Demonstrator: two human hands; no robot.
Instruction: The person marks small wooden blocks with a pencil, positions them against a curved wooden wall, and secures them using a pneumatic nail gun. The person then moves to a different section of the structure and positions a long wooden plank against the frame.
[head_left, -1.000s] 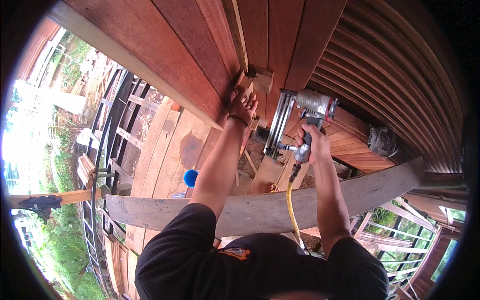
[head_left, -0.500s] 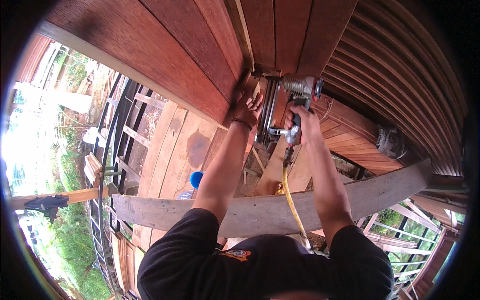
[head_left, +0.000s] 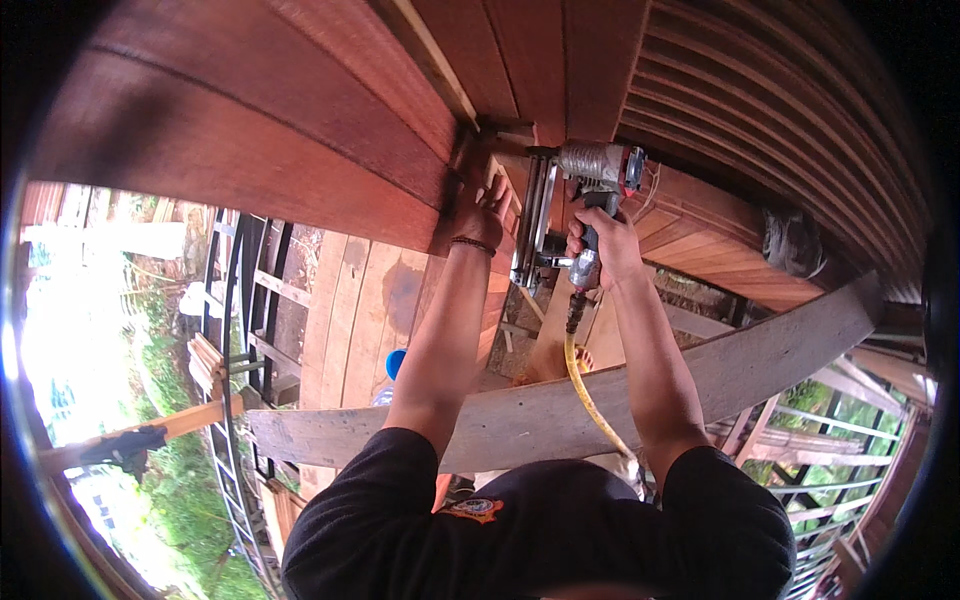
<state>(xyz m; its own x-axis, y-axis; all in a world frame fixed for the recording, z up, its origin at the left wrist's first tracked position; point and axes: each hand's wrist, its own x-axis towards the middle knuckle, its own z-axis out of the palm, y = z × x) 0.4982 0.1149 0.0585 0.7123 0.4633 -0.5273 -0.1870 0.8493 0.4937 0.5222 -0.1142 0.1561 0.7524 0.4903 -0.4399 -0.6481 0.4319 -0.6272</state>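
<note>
My right hand (head_left: 608,243) is wrapped around the dark handle of a pneumatic nail gun (head_left: 600,165). The gun's long magazine points back toward me, and its nose is close to the corner where the reddish-brown wooden boards (head_left: 340,95) meet. A yellow air hose (head_left: 590,400) runs from the handle's end down toward my body. To the left of the gun, my left hand (head_left: 482,215) rests against the wood just below that corner, its visible fingers stretched out. Part of that hand lies in shadow, so what its palm touches is hidden.
A grey plank (head_left: 540,415) spans across in front of my body, under my forearms. Corrugated sheeting (head_left: 760,120) rises at the right, with a grey bundle (head_left: 793,243) below it. A blue lid (head_left: 396,362) shows beside my left forearm. Black metal framing (head_left: 235,290) stands at the left.
The view has turned slightly. The nail gun's nose is now farther to the right of the corner. My left hand has stayed against the wood, its fingers a little straighter.
</note>
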